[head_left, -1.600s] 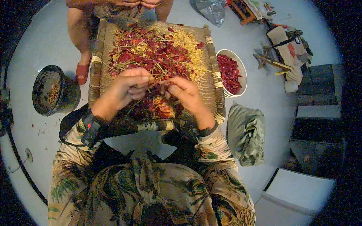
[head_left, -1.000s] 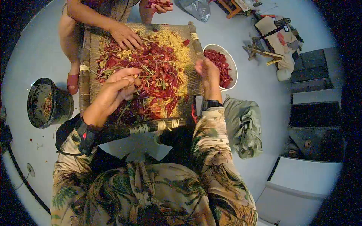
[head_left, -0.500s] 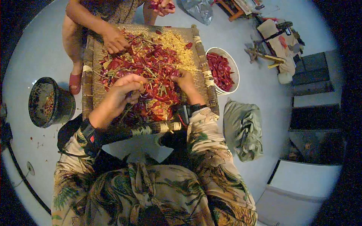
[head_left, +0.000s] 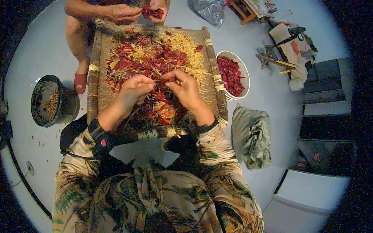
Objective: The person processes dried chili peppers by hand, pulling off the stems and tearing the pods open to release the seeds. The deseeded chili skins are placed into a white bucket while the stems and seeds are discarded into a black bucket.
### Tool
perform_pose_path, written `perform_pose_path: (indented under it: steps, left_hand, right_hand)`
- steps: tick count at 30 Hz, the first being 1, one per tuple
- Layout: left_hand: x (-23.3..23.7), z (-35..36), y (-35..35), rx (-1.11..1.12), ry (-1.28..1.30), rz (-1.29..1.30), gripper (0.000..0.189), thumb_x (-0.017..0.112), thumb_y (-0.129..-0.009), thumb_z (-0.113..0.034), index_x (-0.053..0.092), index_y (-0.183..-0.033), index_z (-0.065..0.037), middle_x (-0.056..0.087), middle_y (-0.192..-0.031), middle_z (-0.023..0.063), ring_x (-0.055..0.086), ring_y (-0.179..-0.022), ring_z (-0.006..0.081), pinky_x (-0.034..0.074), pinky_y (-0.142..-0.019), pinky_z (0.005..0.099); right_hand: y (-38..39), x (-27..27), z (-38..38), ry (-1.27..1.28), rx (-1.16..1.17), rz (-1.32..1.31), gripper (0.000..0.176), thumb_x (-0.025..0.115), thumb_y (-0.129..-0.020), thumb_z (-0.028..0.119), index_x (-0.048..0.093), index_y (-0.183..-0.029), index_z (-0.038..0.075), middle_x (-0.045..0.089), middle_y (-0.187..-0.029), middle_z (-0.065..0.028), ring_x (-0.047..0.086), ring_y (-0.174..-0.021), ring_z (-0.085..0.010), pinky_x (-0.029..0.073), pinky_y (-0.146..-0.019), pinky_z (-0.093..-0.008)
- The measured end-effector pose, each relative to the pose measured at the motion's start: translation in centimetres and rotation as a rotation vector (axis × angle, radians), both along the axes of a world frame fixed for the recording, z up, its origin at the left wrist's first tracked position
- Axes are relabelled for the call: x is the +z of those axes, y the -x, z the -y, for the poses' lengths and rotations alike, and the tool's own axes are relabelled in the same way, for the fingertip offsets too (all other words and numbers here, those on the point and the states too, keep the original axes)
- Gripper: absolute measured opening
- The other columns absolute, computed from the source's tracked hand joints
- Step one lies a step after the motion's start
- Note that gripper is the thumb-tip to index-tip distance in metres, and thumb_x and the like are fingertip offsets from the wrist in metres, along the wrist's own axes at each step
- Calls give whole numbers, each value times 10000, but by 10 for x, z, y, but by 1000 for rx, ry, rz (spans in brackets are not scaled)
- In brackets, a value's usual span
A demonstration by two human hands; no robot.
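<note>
My left hand (head_left: 134,91) is over the near part of a wood-framed woven tray (head_left: 101,87), thumb and fingertips pinched together. What it holds is too small to make out. Close beside it, my right hand (head_left: 185,90) pinches a dried red chili (head_left: 168,80) between thumb and fingers. The two sets of fingertips almost meet. Beneath both hands lies a heap of dried chilies (head_left: 136,64), broken pieces and stems. Yellow seeds (head_left: 190,56) spread over the tray's far right part.
Across the tray, another person's hands (head_left: 124,13) hold dark red chilies. A white bucket (head_left: 248,83) of red chilies stands right; a grey-green bag (head_left: 252,136) lies nearer. At left is a black bucket (head_left: 69,105) with small bits inside. A plastic bag (head_left: 211,13) lies far back.
My right hand has moved left from the heap's right side to meet my left hand, and now has a chili. The other person's hand has lifted from the heap to their other hand.
</note>
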State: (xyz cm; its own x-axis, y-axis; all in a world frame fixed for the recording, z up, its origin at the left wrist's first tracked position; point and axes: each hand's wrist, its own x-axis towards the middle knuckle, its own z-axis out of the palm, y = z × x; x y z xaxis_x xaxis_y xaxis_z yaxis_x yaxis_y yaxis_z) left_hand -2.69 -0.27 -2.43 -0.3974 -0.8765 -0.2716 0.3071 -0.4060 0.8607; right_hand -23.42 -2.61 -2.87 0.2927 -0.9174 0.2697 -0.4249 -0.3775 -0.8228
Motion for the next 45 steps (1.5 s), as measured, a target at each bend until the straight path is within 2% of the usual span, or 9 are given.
perform_pose_path:
  steps: [8, 17, 25, 30, 33, 37, 40, 42, 45]
  left_hand:
    - [-12, 4, 0, 21, -2, 79, 103, 604, -830, -133, 560, -907, -79, 496, -646, -58, 359, -461, 26, 245, -410, 186]
    - [-12, 2, 1, 29, 24, 91, 86, 593, -839, -130, 562, -898, -76, 469, -634, -66, 340, -474, 25, 244, -428, 189]
    - [-10, -1, -1, 30, 84, 108, 79, 580, -846, -143, 566, -890, -79, 467, -628, -69, 335, -473, 25, 240, -426, 186]
    - [-13, 2, -3, 26, 72, 101, 79, 583, -844, -152, 572, -889, -88, 470, -622, -79, 344, -469, 16, 235, -423, 177]
    - [-11, 1, -6, -20, 31, 174, 170, 617, -827, -216, 587, -926, -81, 585, -837, -37, 516, -780, 63, 395, -746, 206]
    - [-7, 0, -6, -28, 66, 218, 164, 606, -831, -215, 585, -932, -87, 578, -830, -41, 510, -770, 58, 392, -729, 203]
    - [-5, -2, -6, -18, 51, 189, 129, 593, -836, -184, 580, -922, -89, 544, -758, -56, 454, -658, 41, 340, -609, 190]
    - [9, -5, -1, 7, 12, 162, 77, 580, -844, -143, 569, -897, -88, 486, -642, -77, 353, -474, 14, 240, -427, 175]
    - [2, -2, -2, 0, 56, 125, 74, 579, -845, -140, 563, -893, -86, 491, -651, -70, 358, -477, 20, 246, -431, 177]
  right_hand:
    - [14, 3, 6, 44, -51, 89, 178, 657, -739, 44, 595, -905, 19, 620, -797, -63, 601, -837, -141, 462, -657, -264]
    - [37, 11, 19, -546, -230, 478, 197, 597, -852, 147, 540, -981, 8, 609, -822, -76, 624, -709, -180, 548, -601, -303]
    - [104, 3, 40, -443, -335, 706, 212, 557, -877, 149, 543, -1009, -17, 610, -901, -96, 612, -769, -199, 554, -707, -359]
    - [163, -6, 39, -180, -723, 1546, 247, 502, -909, 209, 528, -991, -22, 574, -884, -145, 597, -862, -275, 550, -738, -395]
    - [165, -23, 37, -393, -693, 1139, 273, 521, -890, 129, 490, -1108, -31, 588, -992, -146, 605, -901, -260, 540, -791, -409]
    - [145, -59, 54, -292, -459, -276, 375, 638, -810, 323, 617, -899, -41, 637, -818, -168, 636, -782, -247, 514, -652, -353]
    - [93, -21, 24, -459, -294, -811, 463, 682, -738, 418, 638, -850, -29, 641, -799, -200, 632, -768, -293, 482, -663, -386]
    - [83, -30, 18, -479, -227, -860, 466, 685, -728, 428, 643, -889, -8, 638, -829, -210, 623, -773, -330, 471, -690, -403]
    - [76, -33, 12, -457, -181, -768, 423, 700, -719, 394, 655, -931, 31, 649, -817, -184, 621, -759, -317, 461, -699, -393]
